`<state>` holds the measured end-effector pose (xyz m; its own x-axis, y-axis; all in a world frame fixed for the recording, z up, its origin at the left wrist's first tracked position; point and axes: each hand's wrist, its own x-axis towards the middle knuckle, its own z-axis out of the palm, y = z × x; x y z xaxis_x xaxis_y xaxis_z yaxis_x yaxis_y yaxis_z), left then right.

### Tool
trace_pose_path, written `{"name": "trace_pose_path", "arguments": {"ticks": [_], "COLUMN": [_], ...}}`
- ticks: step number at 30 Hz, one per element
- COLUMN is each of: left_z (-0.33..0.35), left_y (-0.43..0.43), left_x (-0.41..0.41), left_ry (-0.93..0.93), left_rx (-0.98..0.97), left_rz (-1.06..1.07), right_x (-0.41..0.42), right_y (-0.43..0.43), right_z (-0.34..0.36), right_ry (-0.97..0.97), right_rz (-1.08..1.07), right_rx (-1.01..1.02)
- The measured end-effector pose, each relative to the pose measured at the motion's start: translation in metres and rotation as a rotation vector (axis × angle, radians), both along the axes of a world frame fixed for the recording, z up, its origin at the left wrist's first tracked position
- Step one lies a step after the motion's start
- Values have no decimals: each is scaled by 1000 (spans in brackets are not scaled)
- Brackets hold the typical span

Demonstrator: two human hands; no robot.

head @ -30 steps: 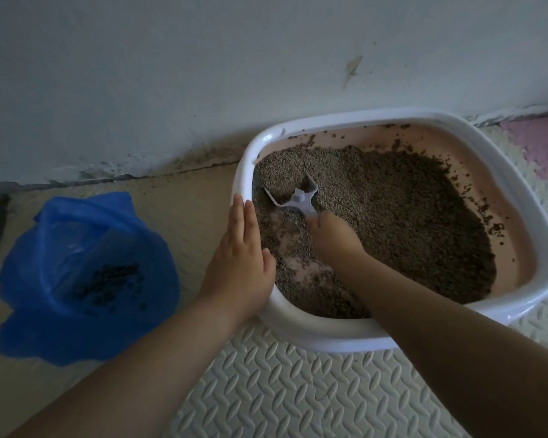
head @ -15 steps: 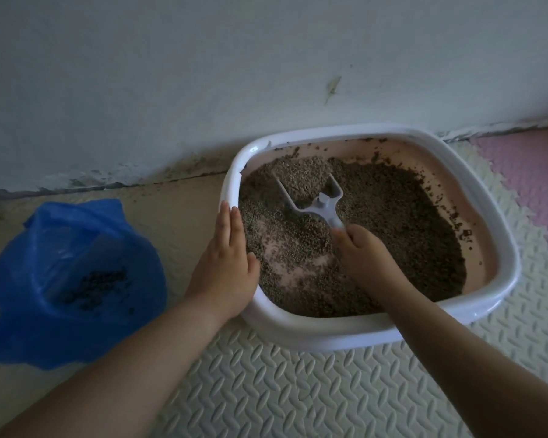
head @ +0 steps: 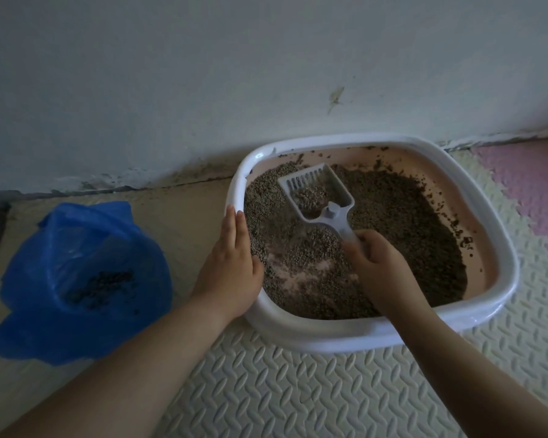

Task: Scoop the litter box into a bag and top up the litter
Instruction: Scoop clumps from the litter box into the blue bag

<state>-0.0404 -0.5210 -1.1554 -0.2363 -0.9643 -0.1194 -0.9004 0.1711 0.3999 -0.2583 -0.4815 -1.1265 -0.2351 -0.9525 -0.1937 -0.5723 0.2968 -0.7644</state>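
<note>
Down low, the 2 arms are cut off by the picture's edge. The bumpy mat [head: 282, 390] lies under the litter box [head: 329, 339]. The left hand [head: 231, 267] lies flat, fingers straight, on the box's left rim. The right hand [head: 377, 263] is inside the box, fingers curled tight round the handle of the white scoop [head: 331, 214], so most of the handle is hidden. The scoop's slotted end sticks out past that hand toward the box's far left corner, with a little litter [head: 310, 197] in it. A blue bag [head: 76, 311] sits open, left of the box. The dark bits inside it are too blurry to make out. The wall [head: 203, 90] stands behind the box.
</note>
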Motion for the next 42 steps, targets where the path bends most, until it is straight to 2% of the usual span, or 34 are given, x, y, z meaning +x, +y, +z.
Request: {"name": "trace_pose_path", "arguments": {"ticks": [11,17,26,31,36,38,42], "left_z": [-4,-4,-4,-6,-7,-6,-4], "left_y": [-1,-1,-1,-2,-3,-2,-1], "left_x": [1,1,1,1,1,1,0], "left_ry": [48,51,98,126,133,116,73], "left_rx": [3,-3,-12,-12,-11,-15,-16], "left_rz": [-5,-4,1,-6,-7,-2,7], "right_x": [0,-12,-3,11,34,33,36], "right_y": [-1,-5,-75,-124,-125,-111,-87], "right_z": [3,-3,1,-2,-28,-45,-59], "right_ry": [3,-123,183,236,284,240,168], "right_rz": [-9,-45,58,51,28,-43,-47], "right_rx": [-27,58,252,320,234,180,123]}}
